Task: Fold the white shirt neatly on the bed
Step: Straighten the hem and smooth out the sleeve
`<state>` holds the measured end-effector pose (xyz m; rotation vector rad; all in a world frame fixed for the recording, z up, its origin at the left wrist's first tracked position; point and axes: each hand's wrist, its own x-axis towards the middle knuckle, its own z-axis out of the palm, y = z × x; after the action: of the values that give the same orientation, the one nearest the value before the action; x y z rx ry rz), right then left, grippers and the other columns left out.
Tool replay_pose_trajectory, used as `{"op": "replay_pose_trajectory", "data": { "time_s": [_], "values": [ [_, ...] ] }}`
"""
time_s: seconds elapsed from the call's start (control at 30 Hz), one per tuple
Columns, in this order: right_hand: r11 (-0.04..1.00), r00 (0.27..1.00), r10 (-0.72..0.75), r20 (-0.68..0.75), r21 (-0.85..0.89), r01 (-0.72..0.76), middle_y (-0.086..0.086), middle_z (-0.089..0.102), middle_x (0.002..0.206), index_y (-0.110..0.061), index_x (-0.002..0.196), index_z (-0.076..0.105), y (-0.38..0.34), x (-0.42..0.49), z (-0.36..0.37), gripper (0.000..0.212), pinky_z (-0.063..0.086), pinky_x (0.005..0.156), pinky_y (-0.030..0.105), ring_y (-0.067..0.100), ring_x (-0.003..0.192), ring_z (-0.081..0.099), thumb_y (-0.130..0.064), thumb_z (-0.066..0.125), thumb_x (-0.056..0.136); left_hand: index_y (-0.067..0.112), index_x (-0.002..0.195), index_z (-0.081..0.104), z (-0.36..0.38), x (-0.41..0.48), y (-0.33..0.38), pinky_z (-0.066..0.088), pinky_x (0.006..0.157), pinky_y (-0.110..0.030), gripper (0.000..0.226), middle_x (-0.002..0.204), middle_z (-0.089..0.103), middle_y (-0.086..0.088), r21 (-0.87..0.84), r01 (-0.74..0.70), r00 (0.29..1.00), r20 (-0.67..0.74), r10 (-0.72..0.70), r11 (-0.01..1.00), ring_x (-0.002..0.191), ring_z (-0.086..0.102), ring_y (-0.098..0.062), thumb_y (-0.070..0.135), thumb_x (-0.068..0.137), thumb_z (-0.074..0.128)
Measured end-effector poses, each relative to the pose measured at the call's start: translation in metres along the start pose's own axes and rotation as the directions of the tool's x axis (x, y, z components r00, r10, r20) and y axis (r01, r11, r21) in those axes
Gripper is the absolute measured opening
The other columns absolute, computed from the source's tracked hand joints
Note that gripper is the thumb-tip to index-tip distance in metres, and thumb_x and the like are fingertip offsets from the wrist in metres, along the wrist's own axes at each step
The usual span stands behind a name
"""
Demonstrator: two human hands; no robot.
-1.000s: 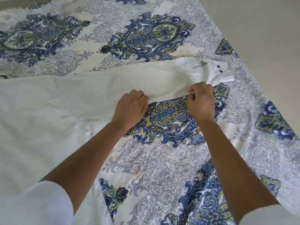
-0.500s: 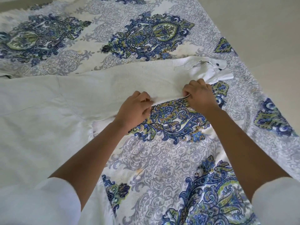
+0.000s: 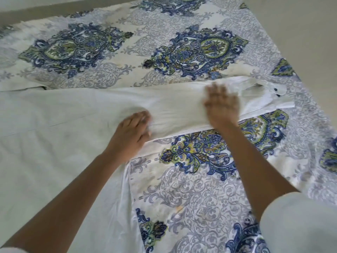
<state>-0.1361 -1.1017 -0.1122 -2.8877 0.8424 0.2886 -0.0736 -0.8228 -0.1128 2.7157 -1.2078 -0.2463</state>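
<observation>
Nearest: body of white shirt (image 3: 45,161) spread flat on patterned bedsheet (image 3: 200,189), left of left hand (image 3: 130,133). Left hand set on lower edge of sleeve (image 3: 178,106), armpit end; fingers blurred, grip not determinable. Farther, right of it, well apart: right hand (image 3: 222,105) laid flat on sleeve, fingers spread, holding nothing. Beyond right hand: cuff (image 3: 280,102), rumpled. Judged step: smoothing sleeve ahead of fold. Advise: anchor armpit end, sweep flat palm toward cuff, square cuff, keep lower edge straight.
</observation>
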Motion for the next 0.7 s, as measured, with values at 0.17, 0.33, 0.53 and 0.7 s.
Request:
{"op": "replay_pose_trajectory", "data": {
  "time_s": [0.17, 0.33, 0.53, 0.7],
  "values": [
    [0.956, 0.957, -0.283, -0.060, 0.057, 0.286, 0.005, -0.005, 0.158, -0.015, 0.150, 0.001, -0.069, -0.016, -0.008, 0.055, -0.003, 0.116, 0.045, 0.021, 0.146, -0.007, -0.027, 0.022, 0.101, 0.012, 0.148, 0.020, 0.001, 0.031, -0.025, 0.008, 0.115, -0.047, 0.081, 0.157, 0.011, -0.011, 0.028, 0.200, 0.980, -0.015, -0.200, 0.979, 0.145, 0.008, -0.031, 0.055, 0.081, 0.005],
    [0.913, 0.917, -0.399, 0.029, -0.084, 0.400, -0.005, -0.010, 0.158, -0.028, 0.149, -0.005, -0.090, -0.011, 0.013, 0.053, 0.001, 0.116, 0.046, 0.018, 0.146, -0.006, -0.041, 0.011, 0.100, 0.018, 0.150, 0.009, 0.011, 0.030, -0.037, -0.003, 0.116, -0.040, 0.080, 0.158, 0.001, -0.004, 0.057, 0.185, 0.983, -0.010, -0.185, 0.981, 0.146, -0.002, -0.023, 0.060, 0.083, 0.003],
    [0.995, 0.995, 0.096, -0.008, 0.036, -0.096, 0.006, -0.008, 0.158, -0.020, 0.150, -0.001, -0.051, -0.002, -0.003, 0.055, -0.003, 0.116, 0.052, 0.024, 0.145, -0.010, -0.037, 0.014, 0.100, 0.003, 0.149, 0.000, -0.017, -0.002, -0.083, 0.000, 0.117, -0.048, 0.069, 0.157, -0.001, -0.017, 0.153, 0.486, 0.874, -0.120, -0.472, 0.861, 0.145, -0.002, -0.032, 0.044, 0.097, 0.022],
    [0.868, 0.868, -0.496, 0.008, 0.038, 0.496, 0.000, -0.004, 0.159, -0.026, 0.150, 0.005, -0.181, -0.043, 0.017, 0.052, -0.002, 0.115, 0.049, 0.020, 0.146, -0.006, -0.035, 0.018, 0.101, 0.006, 0.149, 0.006, -0.002, -0.005, -0.063, 0.000, 0.117, -0.039, 0.065, 0.158, 0.000, -0.011, 0.070, 0.232, 0.973, -0.010, -0.232, 0.970, 0.146, -0.001, -0.023, 0.043, 0.096, 0.011]
  ]
}}
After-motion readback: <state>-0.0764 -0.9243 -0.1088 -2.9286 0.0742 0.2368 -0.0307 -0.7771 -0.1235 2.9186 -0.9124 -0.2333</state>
